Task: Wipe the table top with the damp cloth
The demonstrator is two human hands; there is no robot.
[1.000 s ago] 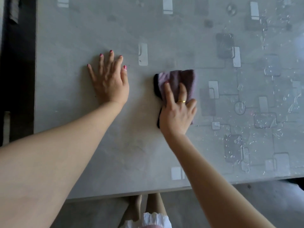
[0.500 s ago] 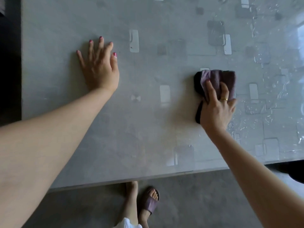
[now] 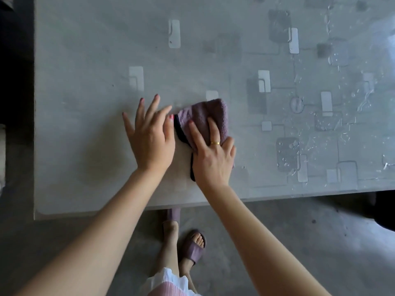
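My left hand (image 3: pixel 149 137) lies flat with fingers spread on the grey patterned tabletop (image 3: pixel 85 60), holding nothing and bracing me. Half a second ago it sat well apart from the work; now its thumb is just beside the purple cloth (image 3: pixel 205 116). My right hand (image 3: pixel 213 154) has swept that folded cloth back leftward from the wet side, fingers straight and pressing down on it, the cloth pinned between palm and tabletop near the front edge. To the right, water droplets (image 3: pixel 286 154) and streaks glisten over the printed squares. I judge this the end of a leftward stroke: the left portion looks dull and dry, while the wet right side remains to be wiped.
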